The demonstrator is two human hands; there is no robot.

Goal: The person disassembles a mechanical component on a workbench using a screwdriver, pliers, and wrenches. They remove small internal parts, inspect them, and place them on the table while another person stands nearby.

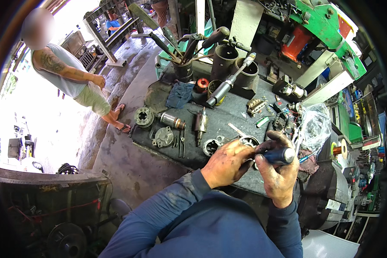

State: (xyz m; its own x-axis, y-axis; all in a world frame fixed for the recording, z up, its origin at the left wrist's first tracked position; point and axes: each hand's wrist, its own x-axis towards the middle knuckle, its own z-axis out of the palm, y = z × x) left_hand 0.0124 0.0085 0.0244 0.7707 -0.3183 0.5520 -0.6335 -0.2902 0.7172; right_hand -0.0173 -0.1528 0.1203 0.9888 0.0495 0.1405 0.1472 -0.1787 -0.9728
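Grease-blackened skin on both hands, which meet over the near right edge of the dark worktop (pixel 228 116). Right hand (pixel 280 170) is closed in a fist around a screwdriver with a dark blue handle (pixel 278 156), silver butt end pointing right, shaft hidden behind the fingers. Left hand (pixel 228 162) is curled shut, fingertips pinched on a small part against the tool; the part itself is too covered to identify. Just behind the hands, touching or nearly so, sits a round metal housing (pixel 248 140). Further back on the worktop lie 1 armature (pixel 172 120), 1 gear-like disc (pixel 144 117), 1 flat end plate (pixel 163 136) and a blue rag (pixel 179 93). A long silver-and-black tool (pixel 228 84) leans across 2 dark cylinders at the rear. A clear plastic bag (pixel 316 124) lies right of the hands. Another person (pixel 73 73) stands well apart, upper left, on the concrete floor.
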